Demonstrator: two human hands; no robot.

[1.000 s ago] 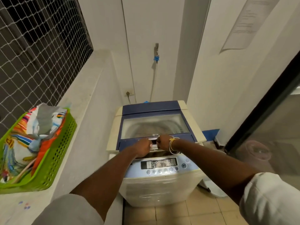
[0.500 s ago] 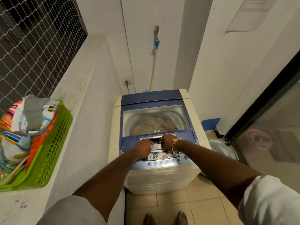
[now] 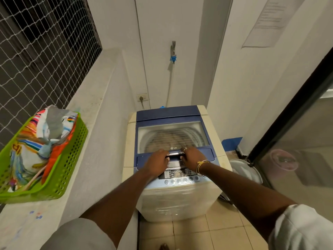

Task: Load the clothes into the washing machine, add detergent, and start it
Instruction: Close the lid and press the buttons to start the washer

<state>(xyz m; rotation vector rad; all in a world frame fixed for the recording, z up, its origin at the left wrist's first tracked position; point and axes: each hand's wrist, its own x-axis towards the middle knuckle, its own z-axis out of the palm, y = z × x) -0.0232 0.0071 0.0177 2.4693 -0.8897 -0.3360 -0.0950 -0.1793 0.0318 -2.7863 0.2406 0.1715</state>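
Warm, dim indoor light, evenly spread. Soft glare on transparent lid of washing machine point(image 3: 173, 136) and on plastic-wrapped front below. Dark outside netting left of machine. Faint reflections in glass door point(image 3: 304, 159) to right. Strong wide-angle bending at edges; sleeves nearest camera blurred.

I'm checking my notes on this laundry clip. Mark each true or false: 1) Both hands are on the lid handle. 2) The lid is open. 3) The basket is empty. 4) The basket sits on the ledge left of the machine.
1) True: the left hand and right hand grip the lid handle.
2) False: the lid lies closed.
3) False: the green basket holds colourful clothes.
4) True.
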